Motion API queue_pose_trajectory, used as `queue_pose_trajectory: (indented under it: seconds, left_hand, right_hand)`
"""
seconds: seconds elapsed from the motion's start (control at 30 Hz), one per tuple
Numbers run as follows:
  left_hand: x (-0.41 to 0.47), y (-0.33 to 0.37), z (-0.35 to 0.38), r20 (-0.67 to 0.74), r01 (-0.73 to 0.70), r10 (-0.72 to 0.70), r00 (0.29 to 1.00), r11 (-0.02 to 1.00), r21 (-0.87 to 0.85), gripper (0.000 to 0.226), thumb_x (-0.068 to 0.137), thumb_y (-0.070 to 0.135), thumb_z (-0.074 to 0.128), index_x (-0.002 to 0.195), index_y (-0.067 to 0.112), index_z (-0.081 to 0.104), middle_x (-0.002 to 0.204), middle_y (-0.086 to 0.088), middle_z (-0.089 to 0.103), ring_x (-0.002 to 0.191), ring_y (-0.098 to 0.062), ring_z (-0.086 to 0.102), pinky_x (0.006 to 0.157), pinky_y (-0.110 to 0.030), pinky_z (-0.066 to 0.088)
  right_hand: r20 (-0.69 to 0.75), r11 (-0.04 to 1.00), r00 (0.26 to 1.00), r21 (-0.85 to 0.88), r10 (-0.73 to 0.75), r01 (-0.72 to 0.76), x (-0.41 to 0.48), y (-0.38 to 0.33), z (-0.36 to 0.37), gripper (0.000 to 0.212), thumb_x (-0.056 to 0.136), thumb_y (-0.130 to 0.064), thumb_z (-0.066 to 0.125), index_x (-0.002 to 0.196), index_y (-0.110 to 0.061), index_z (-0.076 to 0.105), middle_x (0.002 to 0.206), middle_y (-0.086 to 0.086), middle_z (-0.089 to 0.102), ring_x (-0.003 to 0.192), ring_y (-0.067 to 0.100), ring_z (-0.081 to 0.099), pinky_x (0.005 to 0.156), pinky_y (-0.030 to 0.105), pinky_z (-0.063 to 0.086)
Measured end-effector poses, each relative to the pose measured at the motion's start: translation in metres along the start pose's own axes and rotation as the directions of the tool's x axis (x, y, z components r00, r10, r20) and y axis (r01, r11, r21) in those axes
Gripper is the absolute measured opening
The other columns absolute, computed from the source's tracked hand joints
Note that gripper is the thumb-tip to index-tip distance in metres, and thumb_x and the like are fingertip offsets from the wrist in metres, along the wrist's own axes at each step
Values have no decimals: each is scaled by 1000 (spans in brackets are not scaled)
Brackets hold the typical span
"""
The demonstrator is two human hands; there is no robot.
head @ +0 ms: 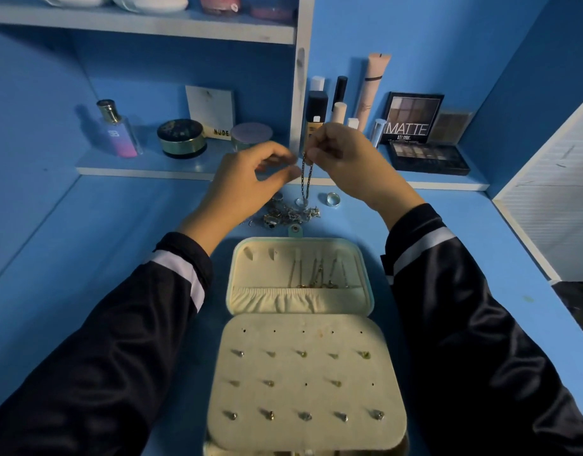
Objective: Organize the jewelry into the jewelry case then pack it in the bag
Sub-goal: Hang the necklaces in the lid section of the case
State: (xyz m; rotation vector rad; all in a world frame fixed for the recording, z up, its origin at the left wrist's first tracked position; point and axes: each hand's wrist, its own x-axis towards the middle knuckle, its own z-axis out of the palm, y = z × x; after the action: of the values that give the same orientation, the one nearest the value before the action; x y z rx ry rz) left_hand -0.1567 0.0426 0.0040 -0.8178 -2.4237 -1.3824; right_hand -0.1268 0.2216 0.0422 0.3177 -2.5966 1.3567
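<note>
Hanging vertically from the pinching right hand point(344, 153), the dark metal link chain point(306, 179) points its lower end down at the silvery jewelry heap point(285, 214). The left hand point(247, 179) curls just beside the chain; whether it grasps the chain cannot be told. The open cream velvet jewelry case point(283, 368) lies nearer than both hands.

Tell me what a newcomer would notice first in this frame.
The open cream fabric jewelry case fills the near centre of the blue desk, rows of small stud earrings pinned in its front panel. Just beyond it, the right hand pinches a dark metal chain that dangles over a tangled pile of silver jewelry, with the left hand close beside; whether it touches is unclear.
</note>
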Motion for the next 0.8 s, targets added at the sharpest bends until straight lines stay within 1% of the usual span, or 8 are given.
queue_pose_trajectory:
  seconds: [0.1,0.17,0.23,0.3,0.43,0.53,0.67,0.8]
  left_hand:
    - [0,8,1,9,9,-8,1000,997,-71,17,87,30,73,101,20,71,96,11,73,94,-6,67,91,-33,54]
    - [-1,17,1,9,1,0,1000,990,-140,11,87,23,73,97,23,70,91,12,72,91,-5,68,90,-30,54]
    - [-2,27,-1,12,8,-5,1000,976,-218,11,87,18,73,94,25,68,84,14,72,85,-3,69,85,-24,54]
    - [-3,35,-3,20,25,-20,1000,963,-270,12,88,15,72,91,25,66,78,15,71,80,-3,68,83,-24,54]
    - [-10,45,-9,-10,7,-10,1000,959,-282,8,87,14,72,92,19,67,80,12,71,79,-6,68,81,-25,54]
    - [-19,49,-14,-43,-12,1,999,965,-261,9,87,13,73,95,12,68,83,6,71,79,-4,67,78,-20,52]
    - [-32,58,-23,-88,-67,49,995,976,-207,8,88,10,71,96,12,69,86,9,69,79,-1,66,77,-15,50]
    - [-43,72,-34,-99,-93,75,992,976,-199,7,89,10,70,95,12,68,91,2,70,82,-3,66,79,-16,51]
  right_hand:
    - [-28,998,998,38,-51,52,-2,-9,-4,21,94,-1,52,83,-19,55,79,-1,63,86,33,61,77,37,49]
    - [-40,995,996,55,-80,82,-4,-15,-6,19,94,-1,53,85,-18,56,80,0,63,86,32,60,77,36,50]
    - [-47,992,993,60,-104,107,-6,-20,-9,17,93,-2,53,86,-17,57,81,2,63,85,31,60,76,36,50]
    - [-55,989,990,70,-128,132,-9,-26,-10,15,93,-3,54,86,-16,58,81,5,64,84,33,60,76,37,50]
    - [-66,986,987,66,-149,154,-18,-35,-16,16,93,-5,55,85,-18,58,84,15,65,82,38,58,76,43,49]
    - [-36,986,988,66,-150,152,-27,-39,-19,10,93,-7,56,88,-15,59,88,19,65,85,40,58,80,50,50]
    - [-6,984,988,90,-155,155,-42,-42,-20,11,94,-7,58,90,-17,60,91,15,66,88,34,60,80,41,50]
    - [29,976,987,157,-159,153,-57,-45,-17,13,93,-4,59,92,-17,60,93,13,63,87,33,58,77,40,50]
